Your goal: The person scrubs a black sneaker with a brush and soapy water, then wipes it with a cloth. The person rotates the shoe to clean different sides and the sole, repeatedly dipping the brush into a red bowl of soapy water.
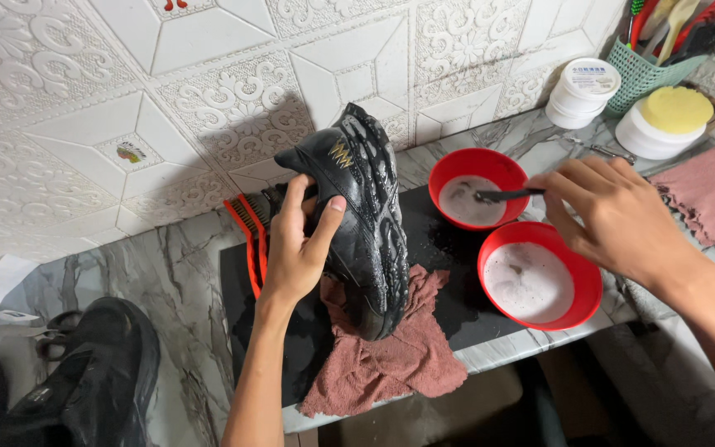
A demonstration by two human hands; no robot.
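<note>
A wet black sneaker [363, 217] stands on a pink cloth [391, 356] on the marble bench [171, 273], gripped by the left hand [298, 244]. The right hand [614, 217] holds a small dark brush [506, 195] in a red bowl [475, 186] beside another red bowl [539, 275].

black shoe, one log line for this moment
left hand grips wet black shoe | right hand dips dark brush in red bowl

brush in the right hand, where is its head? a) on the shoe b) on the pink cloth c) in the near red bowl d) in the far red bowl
d: the right hand holds the dark brush with its head dipped into the far red bowl, while the left hand holds the black shoe upright.
</note>
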